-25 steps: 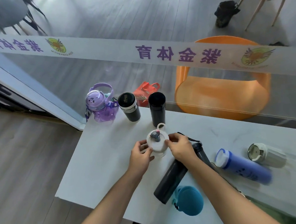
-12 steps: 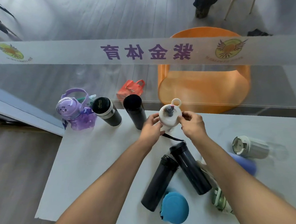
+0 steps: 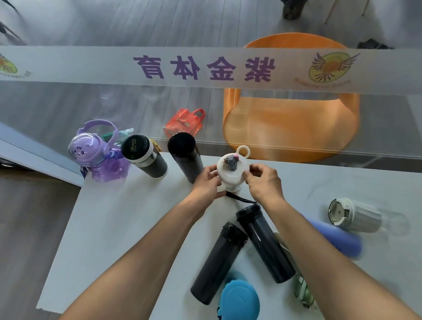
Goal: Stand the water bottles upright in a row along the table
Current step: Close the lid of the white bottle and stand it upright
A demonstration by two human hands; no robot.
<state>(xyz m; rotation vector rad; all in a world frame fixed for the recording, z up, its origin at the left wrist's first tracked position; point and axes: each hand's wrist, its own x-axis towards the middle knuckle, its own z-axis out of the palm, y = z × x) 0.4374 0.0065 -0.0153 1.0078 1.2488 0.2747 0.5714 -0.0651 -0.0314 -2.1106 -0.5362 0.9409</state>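
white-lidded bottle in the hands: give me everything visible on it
The white-lidded bottle stands upright at the right end of the far row, beside the tall black flask. Its wide matte white cap carries a grey spout and a white loop at the back; the body below is mostly hidden. The left hand and right hand grip the cap's sides.

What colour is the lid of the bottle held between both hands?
White, with a small grey spout; the lid shows best in the head view.
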